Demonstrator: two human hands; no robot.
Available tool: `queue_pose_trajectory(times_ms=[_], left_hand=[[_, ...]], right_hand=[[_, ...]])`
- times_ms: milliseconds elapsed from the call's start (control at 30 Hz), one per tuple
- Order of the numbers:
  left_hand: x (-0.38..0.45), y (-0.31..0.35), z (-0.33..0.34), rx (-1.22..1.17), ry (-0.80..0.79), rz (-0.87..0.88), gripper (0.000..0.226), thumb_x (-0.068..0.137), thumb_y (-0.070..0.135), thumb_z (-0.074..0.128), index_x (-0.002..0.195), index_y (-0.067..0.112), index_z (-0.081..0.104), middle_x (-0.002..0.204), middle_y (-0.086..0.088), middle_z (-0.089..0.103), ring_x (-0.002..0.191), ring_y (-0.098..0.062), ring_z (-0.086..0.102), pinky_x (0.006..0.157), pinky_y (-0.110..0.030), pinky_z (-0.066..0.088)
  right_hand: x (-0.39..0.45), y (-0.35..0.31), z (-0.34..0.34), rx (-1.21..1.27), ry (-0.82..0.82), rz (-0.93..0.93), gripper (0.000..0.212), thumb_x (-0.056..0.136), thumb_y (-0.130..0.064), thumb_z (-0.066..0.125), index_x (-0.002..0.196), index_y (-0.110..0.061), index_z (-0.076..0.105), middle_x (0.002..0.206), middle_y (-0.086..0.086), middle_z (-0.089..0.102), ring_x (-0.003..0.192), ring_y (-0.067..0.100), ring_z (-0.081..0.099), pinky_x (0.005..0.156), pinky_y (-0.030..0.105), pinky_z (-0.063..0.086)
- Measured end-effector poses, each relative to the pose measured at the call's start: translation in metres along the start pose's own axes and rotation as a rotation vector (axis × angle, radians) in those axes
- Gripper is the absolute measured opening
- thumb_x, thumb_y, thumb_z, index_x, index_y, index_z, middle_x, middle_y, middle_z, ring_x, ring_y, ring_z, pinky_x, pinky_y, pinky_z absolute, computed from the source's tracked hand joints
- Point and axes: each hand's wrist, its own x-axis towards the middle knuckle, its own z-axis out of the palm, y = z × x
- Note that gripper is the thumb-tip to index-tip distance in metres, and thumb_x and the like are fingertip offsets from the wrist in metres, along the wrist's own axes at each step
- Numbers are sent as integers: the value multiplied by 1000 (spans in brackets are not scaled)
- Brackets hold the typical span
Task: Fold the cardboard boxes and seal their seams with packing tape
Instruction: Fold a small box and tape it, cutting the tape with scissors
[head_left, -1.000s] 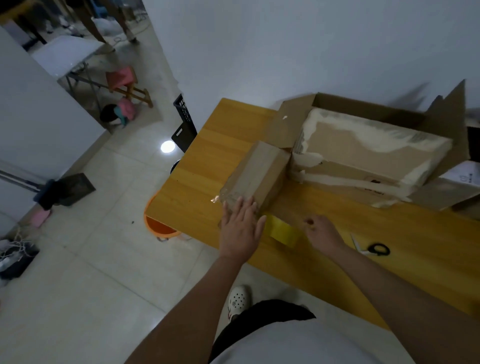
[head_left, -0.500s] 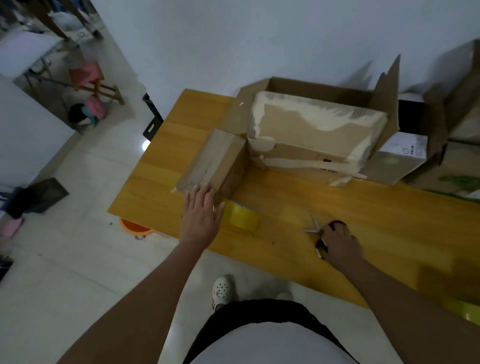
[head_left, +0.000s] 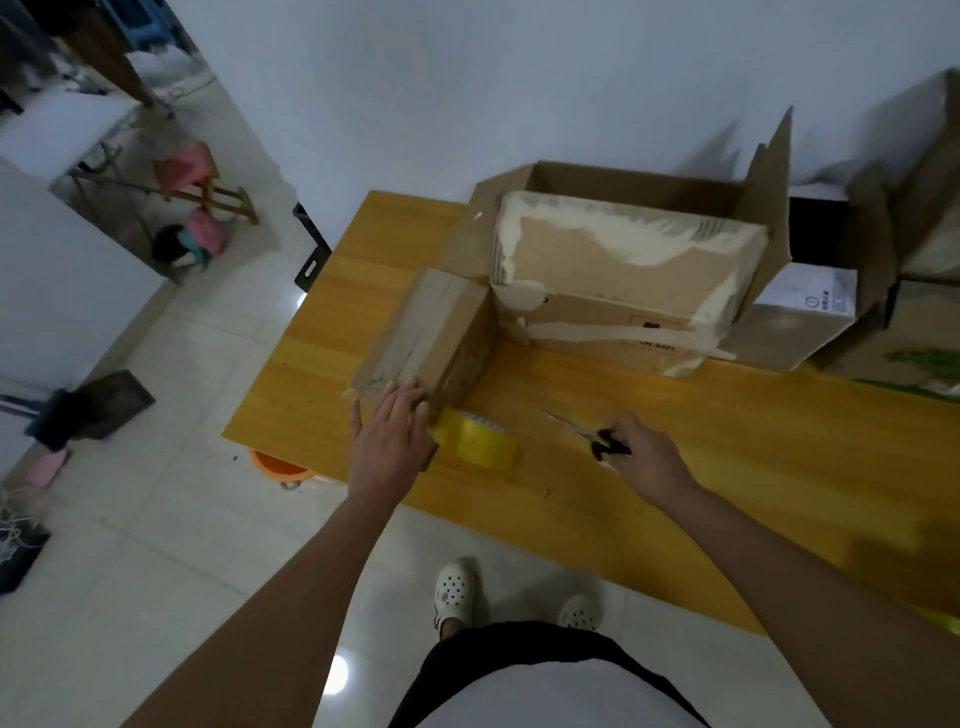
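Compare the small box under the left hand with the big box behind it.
The small box is closed, with tape along its top; the big box stands with flaps open. The small box is narrow and clean; the big box is much larger, with torn white patches. Both are brown cardboard on the wooden table.

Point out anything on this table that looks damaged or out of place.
The large open box behind the small box looks damaged: its brown outer layer is torn away in pale ragged patches along the top edge and front corners. Nothing is spilled. The tape roll lies on its side by the left hand.
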Motion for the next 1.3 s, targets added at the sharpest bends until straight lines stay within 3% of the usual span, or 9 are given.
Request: queue_pose_trajectory(times_ms=[200,533,667,733,800,900,1033,1133,1300], left_hand=[[0,-4,-6,-88,-15,-5,45,105,47,15,127,36,53,144,17,49,139,6,29,121,-45,-8],[1,-14,-14,-193,52,-5,42,107,38,19,131,27,52,148,13,46,138,2,35,121,-41,-9],[-13,-28,-16,-346,241,-223,31,106,30,35,127,23,57,142,8,49,140,-9,36,117,-36,18],[-28,-28,-15,-513,295,-511,26,105,28,43,121,16,58,124,1,57,121,-18,52,98,-30,38],[-39,-16,-14,-759,113,-794,33,103,41,43,118,15,57,109,0,62,102,-15,60,84,-29,46],[-41,4,2,-1102,-215,-894,51,90,63,50,122,23,53,117,2,65,105,-9,63,94,-33,48],[-26,36,25,-1440,-165,-922,84,77,51,76,144,26,32,135,3,50,122,-17,54,103,-36,46],[-16,50,34,-1682,-119,-981,81,83,19,79,140,35,25,125,-1,57,113,-25,61,96,-45,53],[-16,50,34,-1663,-182,-1031,69,86,20,75,134,37,28,129,-10,59,111,-29,65,88,-45,58]], right_hand=[[24,-104,-22,159,-48,-302,41,95,-6,56,131,-25,56,122,1,57,96,19,56,67,22,43],[73,-196,6,-208,-169,-525,45,87,-21,66,129,-25,49,126,2,46,121,21,40,96,35,44],[88,-207,8,-538,-132,-608,48,89,-36,63,132,-23,46,122,8,46,116,26,42,94,35,42],[92,-212,9,-595,-128,-630,45,88,-38,62,127,-23,46,120,9,46,113,26,43,90,34,40],[93,-216,11,-638,-114,-650,41,87,-39,62,122,-23,45,116,8,47,110,26,44,88,33,39],[96,-220,12,-668,-111,-659,39,86,-40,63,118,-25,45,115,7,49,108,25,45,88,33,41],[100,-224,11,-700,-133,-645,36,88,-41,61,117,-25,46,113,8,50,105,26,46,86,34,40],[102,-227,14,-717,-113,-651,36,88,-44,60,114,-23,47,110,8,50,104,26,47,84,34,40],[102,-232,13,-729,-117,-656,36,88,-40,62,117,-23,46,111,9,53,105,26,49,87,34,41]])
